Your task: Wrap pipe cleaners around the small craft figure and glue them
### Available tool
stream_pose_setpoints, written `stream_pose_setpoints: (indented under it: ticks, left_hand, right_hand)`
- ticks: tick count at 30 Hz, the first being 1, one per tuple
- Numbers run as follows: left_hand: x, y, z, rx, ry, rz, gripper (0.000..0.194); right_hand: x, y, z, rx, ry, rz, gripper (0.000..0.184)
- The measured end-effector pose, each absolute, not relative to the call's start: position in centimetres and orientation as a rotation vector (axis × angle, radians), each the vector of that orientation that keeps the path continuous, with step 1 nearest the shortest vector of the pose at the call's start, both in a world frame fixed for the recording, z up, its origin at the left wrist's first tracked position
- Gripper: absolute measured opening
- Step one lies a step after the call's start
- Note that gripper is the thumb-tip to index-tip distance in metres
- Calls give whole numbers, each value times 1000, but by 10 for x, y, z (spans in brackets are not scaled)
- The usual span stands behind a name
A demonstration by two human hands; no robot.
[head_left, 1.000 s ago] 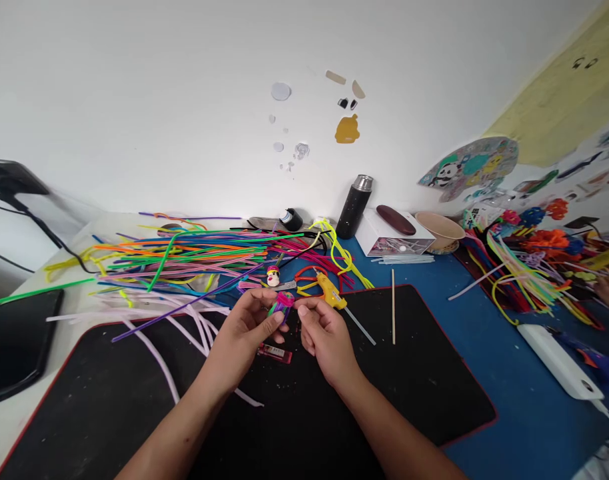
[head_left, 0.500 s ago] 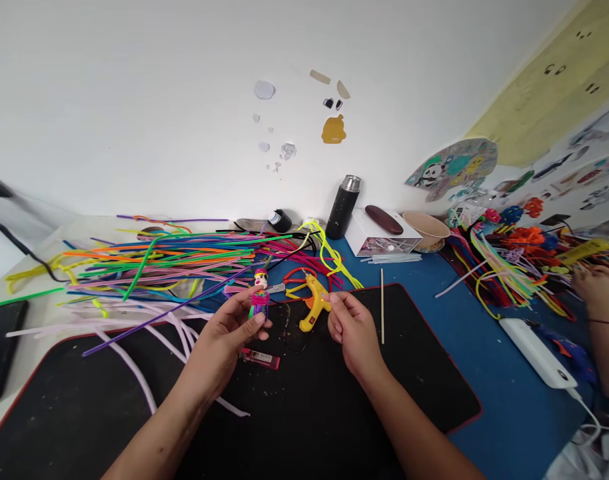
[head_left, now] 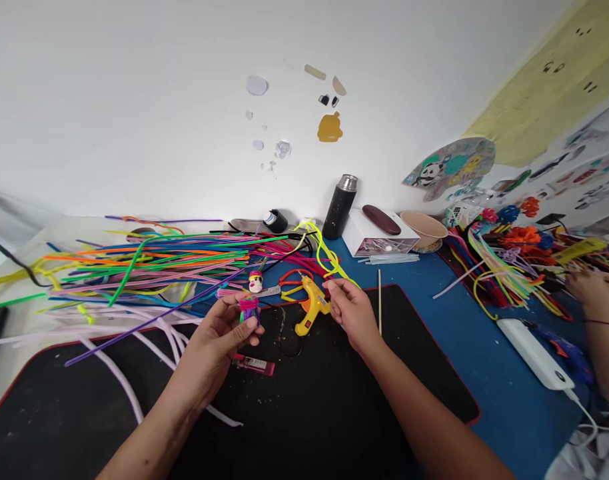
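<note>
Gripping the small pink, purple and green piece [head_left: 249, 308], the left hand [head_left: 219, 339] is closed on it, the thumb pressed to its near side and the other fingers curled behind and below. The piece is upright above the far part of the black mat [head_left: 304, 407], its pink band at the top. The right hand [head_left: 352, 315] is nearly closed, thumb and forefinger drawn together at the tips and the rest bent in toward the palm; whether anything thin is caught between them cannot be told. It is just beside the yellow glue gun [head_left: 310, 312], at the gun's right, and whether they touch is unclear. Just beyond the held piece is a small doll head [head_left: 255, 285] with a pink and yellow cap, and to its right lie the scissors [head_left: 272, 291], blades pointing left. A pink packet [head_left: 254, 365] lies on the mat near the left hand, and a thin stick [head_left: 380, 300] lies to the right of the right hand. Many coloured stems [head_left: 174, 257] spread over the left and far parts of the table. Against the wall stand a black flask [head_left: 340, 208] and a white box [head_left: 365, 235]. At the far right, another person's hand [head_left: 587, 288] is near more stems.
</note>
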State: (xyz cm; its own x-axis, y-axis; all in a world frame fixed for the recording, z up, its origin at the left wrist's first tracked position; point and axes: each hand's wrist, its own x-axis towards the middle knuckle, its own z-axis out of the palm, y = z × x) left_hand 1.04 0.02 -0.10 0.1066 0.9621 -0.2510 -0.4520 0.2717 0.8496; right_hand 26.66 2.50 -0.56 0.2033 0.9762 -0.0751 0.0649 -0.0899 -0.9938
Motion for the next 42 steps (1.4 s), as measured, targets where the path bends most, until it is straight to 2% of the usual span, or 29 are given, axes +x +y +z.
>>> stream_pose_setpoints:
  ticks: [4, 9, 13, 27, 33, 42]
  left_hand:
    - [12, 1, 1, 678, 965, 1184, 53]
    - [12, 2, 1, 680, 992, 1196, 57]
    - [12, 2, 2, 675, 1001, 1206, 57]
    - [11, 1, 6, 641, 973, 1145, 55]
    - [11, 0, 7, 639, 979, 1121, 55]
    - [13, 1, 5, 639, 968, 1129, 52]
  right_hand:
    - [270, 48, -4, -1513, -1289, 1014, 43]
    - [271, 84, -4, -1650, -1590, 795, 23]
    - [267, 110, -4, -1783, -1788, 633, 16]
    - [251, 148, 1, -2042, -2156, 419, 16]
    - [246, 154, 4, -2068, -2231, 362, 10]
    - [250, 148, 21, -2069, -2265, 267, 17]
